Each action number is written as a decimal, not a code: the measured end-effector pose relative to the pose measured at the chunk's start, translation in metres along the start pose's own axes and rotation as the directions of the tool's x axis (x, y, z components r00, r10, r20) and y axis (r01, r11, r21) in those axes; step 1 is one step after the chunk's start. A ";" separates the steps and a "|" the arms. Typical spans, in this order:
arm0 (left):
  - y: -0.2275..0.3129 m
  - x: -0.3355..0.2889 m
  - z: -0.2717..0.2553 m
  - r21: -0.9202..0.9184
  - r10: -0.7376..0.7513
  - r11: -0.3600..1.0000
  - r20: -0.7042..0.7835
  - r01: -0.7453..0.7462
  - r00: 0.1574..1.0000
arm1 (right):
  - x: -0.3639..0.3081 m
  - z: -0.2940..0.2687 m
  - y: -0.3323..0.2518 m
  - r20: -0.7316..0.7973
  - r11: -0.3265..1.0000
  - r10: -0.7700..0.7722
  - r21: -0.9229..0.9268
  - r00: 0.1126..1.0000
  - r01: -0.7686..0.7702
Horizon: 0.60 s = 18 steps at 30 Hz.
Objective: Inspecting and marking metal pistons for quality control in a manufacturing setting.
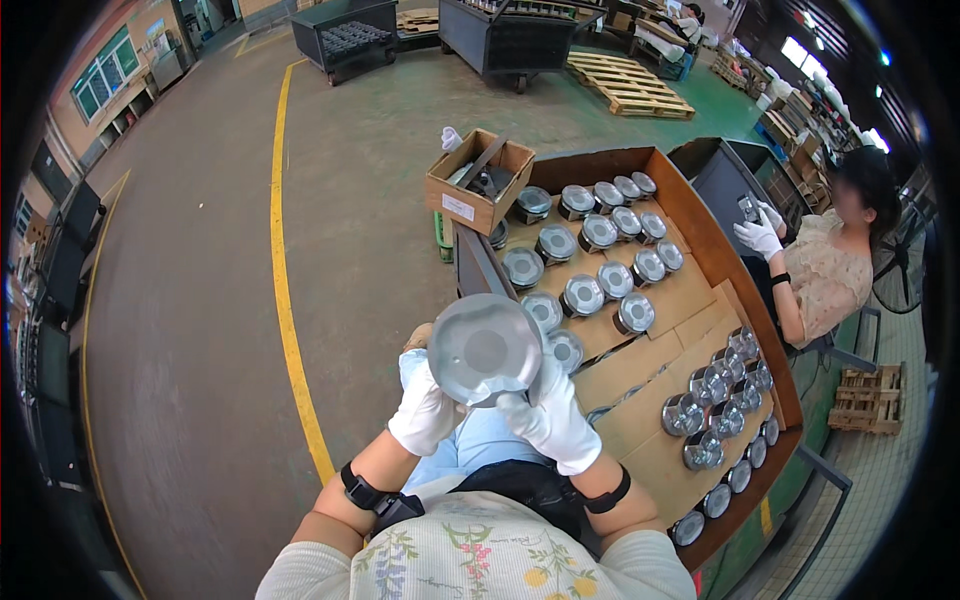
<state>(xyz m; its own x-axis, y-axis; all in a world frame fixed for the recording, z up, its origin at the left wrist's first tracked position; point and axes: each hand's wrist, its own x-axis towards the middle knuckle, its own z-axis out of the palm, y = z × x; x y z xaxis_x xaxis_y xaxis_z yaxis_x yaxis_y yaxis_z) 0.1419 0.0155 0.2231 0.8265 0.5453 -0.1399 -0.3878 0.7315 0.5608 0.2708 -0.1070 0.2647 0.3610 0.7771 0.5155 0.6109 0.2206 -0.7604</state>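
Observation:
A large engine piston point(484, 348) with a round, dull silver crown is held up before me, crown facing the camera. My left hand point(424, 408), in a white glove, is closed on its lower left side, its fingers partly hidden behind it. My right hand point(556, 418), gloved as well, grips the lower right edge, with the thumb near a notch in the rim. Just beyond, pistons stand crown up in rows, one of them point(565, 350) close to my right hand. More shiny pistons point(683, 414) lie in the bin's right part, underside or side showing.
A rusty-edged bin point(697, 222) lined with cardboard point(640, 385) spans my right side. On its far left corner sits a wooden box point(470, 208) with dark tools. A seated person point(822, 265) in white gloves holds a small part. Carts point(505, 40) and a pallet point(628, 83) stand farther back.

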 end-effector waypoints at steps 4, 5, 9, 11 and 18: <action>0.004 0.003 0.003 -0.010 -0.014 1.000 -0.046 0.014 0.999 | -0.001 0.010 -0.009 0.350 0.604 0.527 0.487 0.775 -0.631; 0.000 0.005 0.001 0.051 0.074 0.996 -0.079 -0.070 0.994 | 0.002 0.012 -0.013 0.368 0.538 0.569 0.510 0.735 -0.671; -0.016 0.016 -0.028 0.207 0.186 0.965 -0.101 -0.163 0.977 | 0.006 0.017 -0.014 0.399 0.341 0.610 0.648 0.685 -0.681; -0.023 0.013 -0.039 0.251 0.203 0.953 -0.104 -0.171 0.974 | 0.010 0.026 -0.022 0.018 0.715 0.451 0.591 0.892 -0.373; -0.001 0.001 -0.038 0.481 0.119 0.874 -0.090 -0.061 0.989 | 0.012 -0.006 -0.020 -0.074 0.999 -0.030 0.008 0.997 0.031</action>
<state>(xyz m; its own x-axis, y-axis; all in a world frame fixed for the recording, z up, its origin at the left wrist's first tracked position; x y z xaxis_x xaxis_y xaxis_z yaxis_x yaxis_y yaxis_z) 0.1274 0.0308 0.1919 0.7345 0.6630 -0.1449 -0.1934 0.4092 0.8917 0.2667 -0.1057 0.2885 0.3935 0.7243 0.5662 0.6162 0.2493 -0.7471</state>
